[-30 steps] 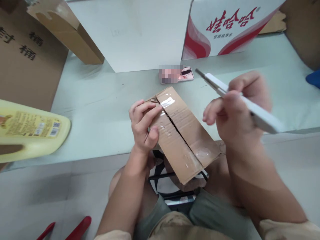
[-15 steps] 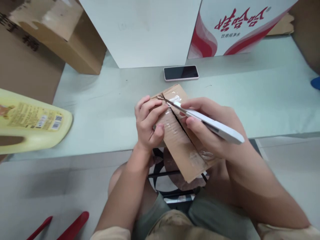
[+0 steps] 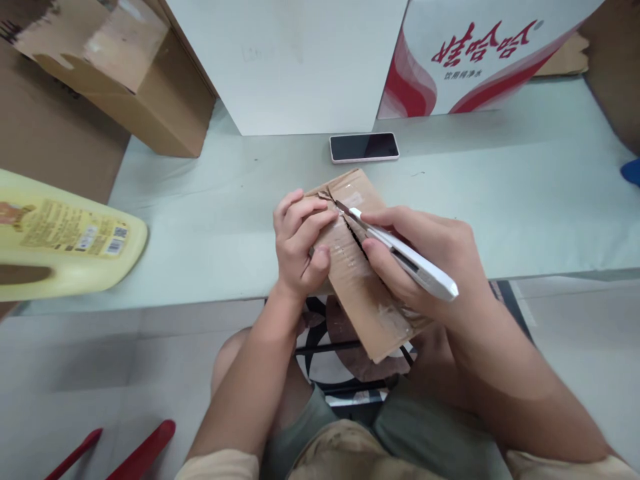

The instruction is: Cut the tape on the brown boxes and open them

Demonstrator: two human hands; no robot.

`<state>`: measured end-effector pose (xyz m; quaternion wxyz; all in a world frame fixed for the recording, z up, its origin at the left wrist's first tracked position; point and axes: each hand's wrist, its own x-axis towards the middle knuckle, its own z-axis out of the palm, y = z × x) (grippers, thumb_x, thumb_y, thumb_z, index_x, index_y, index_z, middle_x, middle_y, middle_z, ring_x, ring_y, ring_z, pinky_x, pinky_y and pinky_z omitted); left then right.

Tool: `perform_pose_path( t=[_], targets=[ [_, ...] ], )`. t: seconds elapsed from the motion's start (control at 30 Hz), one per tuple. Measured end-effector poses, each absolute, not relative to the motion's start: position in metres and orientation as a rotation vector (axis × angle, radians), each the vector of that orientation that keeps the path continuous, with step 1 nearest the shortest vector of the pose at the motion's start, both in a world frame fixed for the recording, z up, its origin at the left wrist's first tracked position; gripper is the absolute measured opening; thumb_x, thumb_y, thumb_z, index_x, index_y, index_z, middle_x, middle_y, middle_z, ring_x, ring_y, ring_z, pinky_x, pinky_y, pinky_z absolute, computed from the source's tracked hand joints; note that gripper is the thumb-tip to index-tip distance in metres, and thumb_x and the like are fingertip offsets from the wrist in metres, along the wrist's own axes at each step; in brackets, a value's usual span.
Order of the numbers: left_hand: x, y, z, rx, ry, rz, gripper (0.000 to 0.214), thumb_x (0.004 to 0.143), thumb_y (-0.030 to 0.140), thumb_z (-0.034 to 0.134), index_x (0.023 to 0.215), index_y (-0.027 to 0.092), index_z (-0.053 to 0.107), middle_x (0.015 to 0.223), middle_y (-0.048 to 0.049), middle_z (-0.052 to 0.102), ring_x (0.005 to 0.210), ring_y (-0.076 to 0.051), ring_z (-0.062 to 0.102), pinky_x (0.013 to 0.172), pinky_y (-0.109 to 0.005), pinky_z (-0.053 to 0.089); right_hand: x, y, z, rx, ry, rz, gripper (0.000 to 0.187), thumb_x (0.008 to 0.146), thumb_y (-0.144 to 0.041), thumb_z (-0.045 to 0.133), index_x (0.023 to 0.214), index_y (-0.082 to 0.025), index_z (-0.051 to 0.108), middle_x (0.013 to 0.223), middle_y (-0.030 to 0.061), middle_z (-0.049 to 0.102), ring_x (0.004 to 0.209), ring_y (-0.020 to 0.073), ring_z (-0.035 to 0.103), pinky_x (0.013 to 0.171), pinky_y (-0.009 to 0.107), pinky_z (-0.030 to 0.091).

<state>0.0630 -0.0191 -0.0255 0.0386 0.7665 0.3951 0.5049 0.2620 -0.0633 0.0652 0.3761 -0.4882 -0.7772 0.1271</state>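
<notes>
A small brown cardboard box with clear tape lies tilted over the table's near edge. Along its top runs a dark slit where the flaps meet. My left hand is closed round the box's left side, fingers over the top and thumb nearer me. In my right hand is a white utility knife, gripped between thumb and fingers. Its blade points away from me and meets the slit near the far end of the box, where the cardboard is torn.
Behind the box a phone lies on the pale green table. A white carton, a red-and-white carton and a brown box stand farther back. On the left is a yellow jug; red objects show at lower left.
The knife and my right hand have shifted slightly, its rear end moving left and lower. My left hand keeps its hold on the box.
</notes>
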Motion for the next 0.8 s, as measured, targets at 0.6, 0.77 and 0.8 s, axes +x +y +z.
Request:
perform_pose_path(
  t=[0.6,0.77,0.8],
  targets=[
    [0.066,-0.019,-0.023,2.343,1.124,1.644,0.046,0.102,0.049,0.036,0.114,0.026,0.074,0.118,-0.0104,0.073,0.115,-0.028,0.065,0.119,-0.055,0.042,0.265,-0.076,0.073,-1.226,-1.879,0.306,0.014,0.087,-0.024,0.059,0.076,-0.021,0.068,0.055,-0.0036,0.063,0.043,0.0092,0.051,0.048,0.024,0.043],
    [0.067,-0.018,-0.025,2.342,1.122,1.678,0.046,0.103,0.047,0.035,0.117,0.025,0.072,0.12,-0.0095,0.073,0.12,-0.028,0.064,0.119,-0.054,0.043,0.288,-0.096,0.078,-1.286,-1.752,0.374,0.019,0.098,-0.032,0.057,0.099,-0.025,0.075,0.072,0.0021,0.07,0.056,0.016,0.065,0.057,0.031,0.054],
    [0.067,-0.018,-0.025,2.343,1.132,1.675,0.047,0.103,0.049,0.034,0.121,0.025,0.071,0.121,-0.0089,0.073,0.12,-0.027,0.064,0.119,-0.054,0.043,0.291,-0.096,0.076,-1.284,-1.741,0.425,0.024,0.102,-0.038,0.054,0.114,-0.028,0.072,0.081,0.0037,0.073,0.065,0.0191,0.07,0.06,0.034,0.056]
  ],
)
